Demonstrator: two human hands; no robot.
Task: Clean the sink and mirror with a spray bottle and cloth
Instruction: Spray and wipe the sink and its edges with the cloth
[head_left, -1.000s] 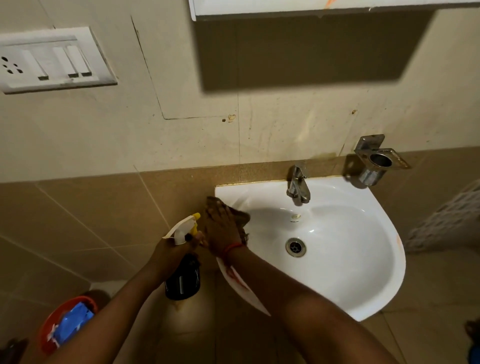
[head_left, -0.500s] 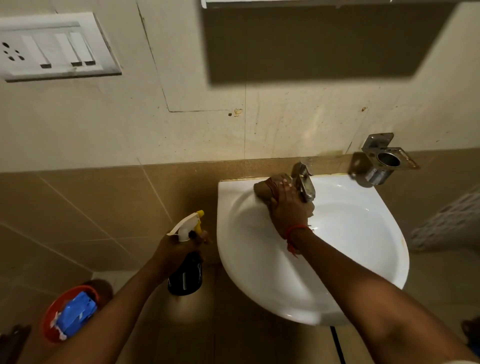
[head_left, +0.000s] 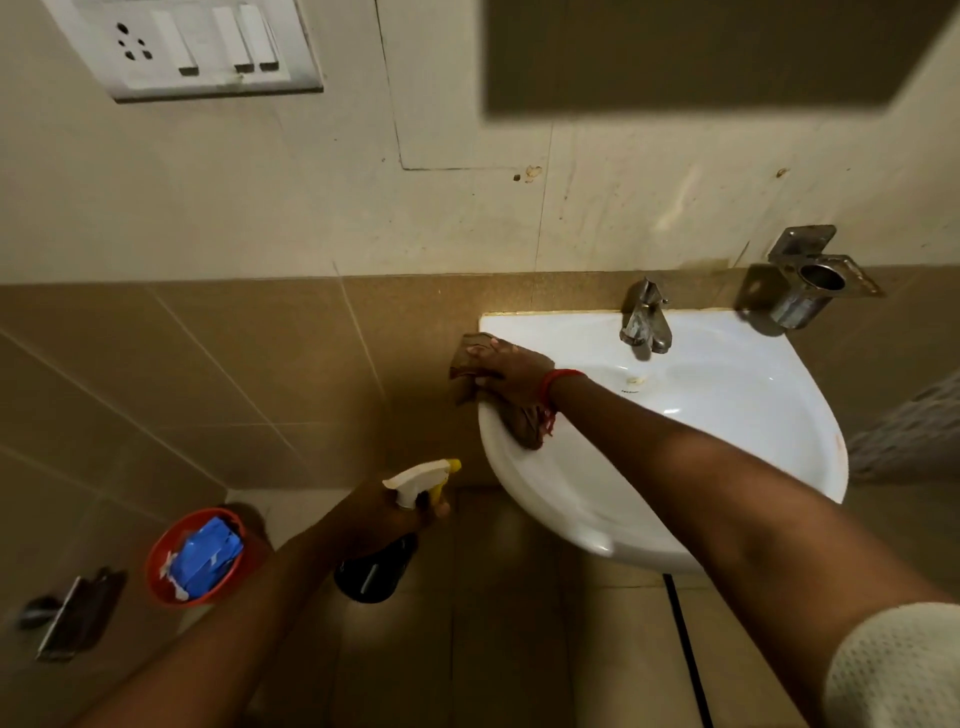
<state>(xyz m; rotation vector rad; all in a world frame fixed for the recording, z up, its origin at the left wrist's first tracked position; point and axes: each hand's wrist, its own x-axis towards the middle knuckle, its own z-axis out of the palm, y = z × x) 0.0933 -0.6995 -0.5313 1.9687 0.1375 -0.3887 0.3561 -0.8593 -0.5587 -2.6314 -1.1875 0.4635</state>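
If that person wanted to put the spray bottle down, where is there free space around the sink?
Free: the sink ledge between the tap and the metal holder, and the basin's right half. Crowded: the left rim, where the right hand presses the cloth.

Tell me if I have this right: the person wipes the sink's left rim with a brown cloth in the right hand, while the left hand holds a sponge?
Not quite. In the head view the left hand holds a spray bottle, dark with a white and yellow trigger head, not a sponge. The rest stands: the right hand presses the brown cloth on the left rim of the sink.
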